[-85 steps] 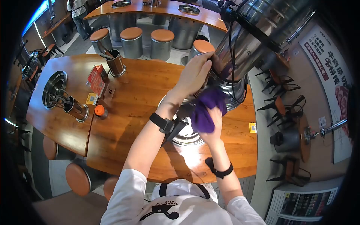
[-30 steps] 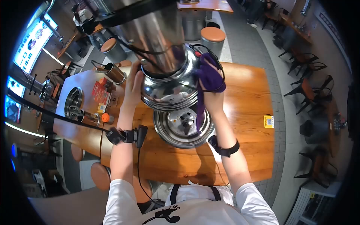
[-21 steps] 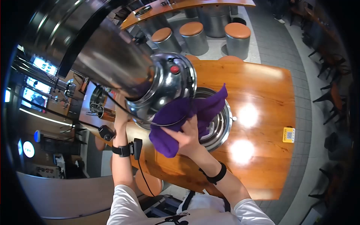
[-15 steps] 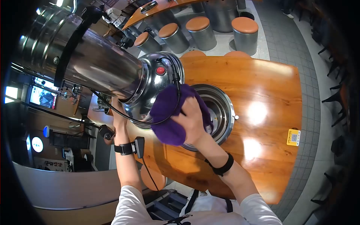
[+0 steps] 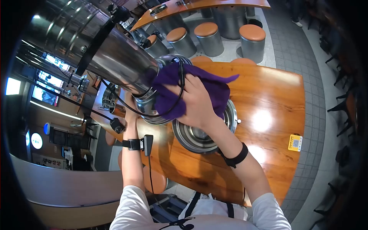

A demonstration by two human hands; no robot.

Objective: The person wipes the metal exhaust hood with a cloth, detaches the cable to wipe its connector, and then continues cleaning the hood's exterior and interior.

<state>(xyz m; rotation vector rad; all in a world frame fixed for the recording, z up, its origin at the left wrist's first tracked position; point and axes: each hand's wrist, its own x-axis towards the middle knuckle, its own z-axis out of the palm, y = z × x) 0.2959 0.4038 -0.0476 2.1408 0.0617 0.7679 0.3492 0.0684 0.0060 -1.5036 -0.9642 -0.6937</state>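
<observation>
A purple cloth lies under my right hand, whose fingers press it against the metal hood at the end of a wide steel duct. One corner of the cloth sticks out to the right. A black cable loops over the cloth beside my fingers. My left hand is at the underside of the duct's end, its fingers hidden behind the metal. Below the cloth, a round steel pot well is set in the wooden table, partly covered by my right hand and the cloth.
A yellow code sticker is on the table's right side. Round stools with orange seats stand beyond the table, near another wooden counter. A small black device hangs by my left forearm. A person's legs show at the top right.
My right hand and the cloth have moved up over the hood, covering the red button. The cloth has spread to the right, and more of the pot well's lower part shows.
</observation>
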